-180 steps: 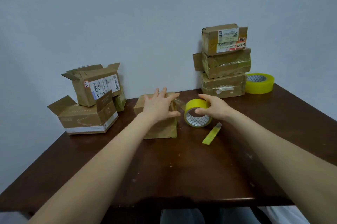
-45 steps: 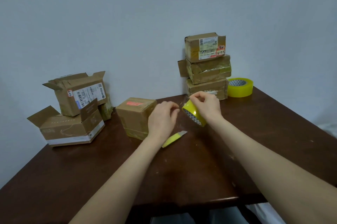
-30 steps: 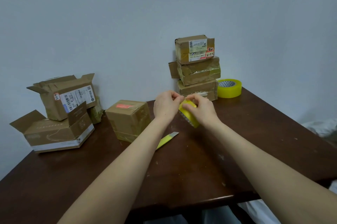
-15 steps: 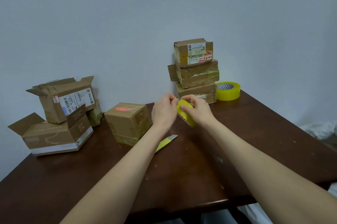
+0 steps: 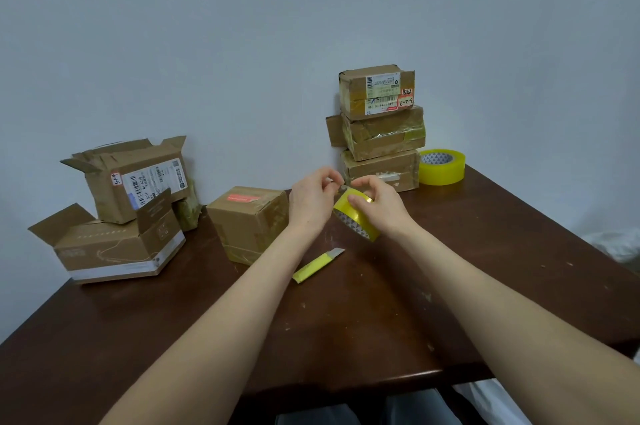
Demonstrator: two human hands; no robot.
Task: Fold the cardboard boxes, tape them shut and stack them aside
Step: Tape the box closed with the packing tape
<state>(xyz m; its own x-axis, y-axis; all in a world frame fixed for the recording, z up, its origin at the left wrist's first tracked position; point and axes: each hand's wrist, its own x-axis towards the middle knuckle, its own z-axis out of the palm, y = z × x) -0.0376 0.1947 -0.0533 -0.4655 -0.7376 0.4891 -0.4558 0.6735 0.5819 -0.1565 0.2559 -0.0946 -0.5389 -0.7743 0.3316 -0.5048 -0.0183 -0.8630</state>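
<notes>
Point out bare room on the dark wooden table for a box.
Free: right side, between the right forearm and the far yellow tape roll; near-left corner, below the open cardboard boxes. Crowded: centre, around the yellow utility knife and closed brown box.

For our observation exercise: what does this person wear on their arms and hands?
Nothing that shows. The left forearm and right forearm are bare to the picture's edge, with no sleeve in sight. The left hand and right hand have no gloves, and no ring, watch or bracelet is visible.
</notes>
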